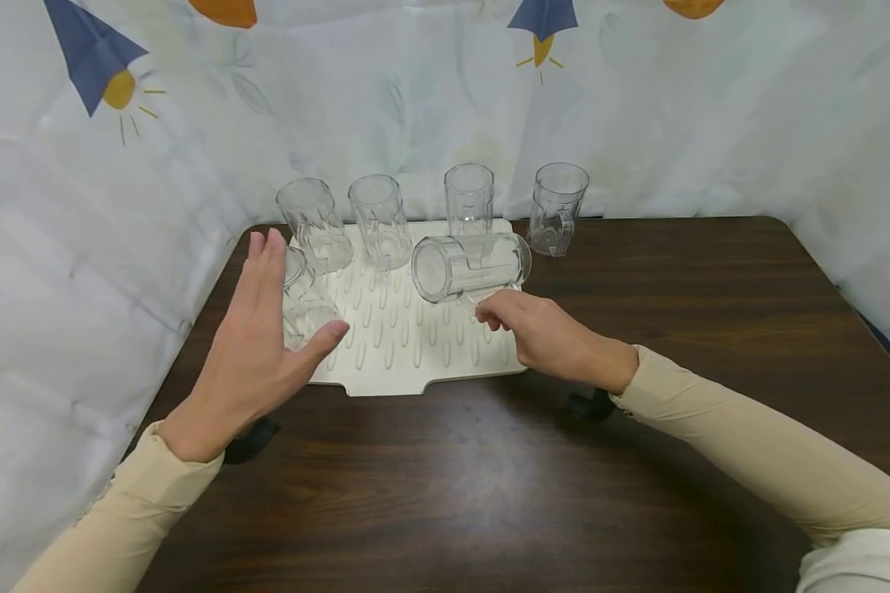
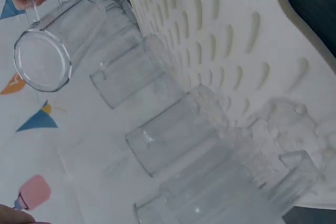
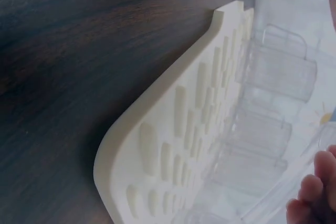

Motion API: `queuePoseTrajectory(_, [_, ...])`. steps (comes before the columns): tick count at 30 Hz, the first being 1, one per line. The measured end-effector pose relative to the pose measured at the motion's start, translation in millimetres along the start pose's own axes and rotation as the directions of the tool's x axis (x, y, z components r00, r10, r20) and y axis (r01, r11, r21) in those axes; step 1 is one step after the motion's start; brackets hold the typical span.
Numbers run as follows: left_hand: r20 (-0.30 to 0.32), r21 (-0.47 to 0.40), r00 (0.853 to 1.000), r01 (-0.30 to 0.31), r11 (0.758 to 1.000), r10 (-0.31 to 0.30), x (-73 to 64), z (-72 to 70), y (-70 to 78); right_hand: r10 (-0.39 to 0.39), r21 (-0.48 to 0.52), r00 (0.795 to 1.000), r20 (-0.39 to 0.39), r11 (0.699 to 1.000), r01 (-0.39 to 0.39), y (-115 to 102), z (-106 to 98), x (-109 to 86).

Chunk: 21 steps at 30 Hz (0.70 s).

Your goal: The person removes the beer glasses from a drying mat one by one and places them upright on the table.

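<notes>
My right hand (image 1: 548, 333) grips the handle of a clear glass mug (image 1: 482, 265), which lies on its side in the air above the cream drying board (image 1: 385, 379). Its round end faces left. In the left wrist view this mug (image 2: 63, 40) shows at the top left, the right fingers on its handle. My left hand (image 1: 248, 350) is at the board's left edge, fingers straight and thumb spread apart. It partly hides a clear mug (image 1: 309, 311) standing at the board's left front. That mug's handle (image 2: 296, 177) shows in the left wrist view.
Along the board's back stand three clear mugs: one at the left (image 1: 314, 226), one beside it (image 1: 380, 221) and one further right (image 1: 469, 193). Another mug (image 1: 558, 206) stands on the dark wooden table (image 1: 682, 288) off the board's right corner. A patterned white curtain (image 1: 385, 91) hangs behind.
</notes>
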State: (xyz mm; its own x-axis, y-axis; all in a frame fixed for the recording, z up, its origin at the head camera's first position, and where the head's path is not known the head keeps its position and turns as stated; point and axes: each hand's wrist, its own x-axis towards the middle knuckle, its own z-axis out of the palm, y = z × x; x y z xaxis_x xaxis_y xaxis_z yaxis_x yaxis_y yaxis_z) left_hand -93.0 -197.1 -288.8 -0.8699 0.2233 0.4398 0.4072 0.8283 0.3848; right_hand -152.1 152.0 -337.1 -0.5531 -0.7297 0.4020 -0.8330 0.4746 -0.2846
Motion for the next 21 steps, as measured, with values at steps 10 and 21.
queuePoseTrajectory(10, [0.03, -0.069, 0.996, -0.083, 0.994, 0.086, 6.8, 26.9, 15.2, -0.054, -0.068, 0.998, -0.009, 0.996, 0.054, 1.1, -4.6, -6.7])
queuePoseTrajectory(21, [0.116, -0.171, 0.984, -0.111, 0.979, 0.132, 8.4, 61.9, 24.9, -0.197, -0.168, 0.98, -0.029, 0.967, 0.189, -3.7, -5.7, -13.4])
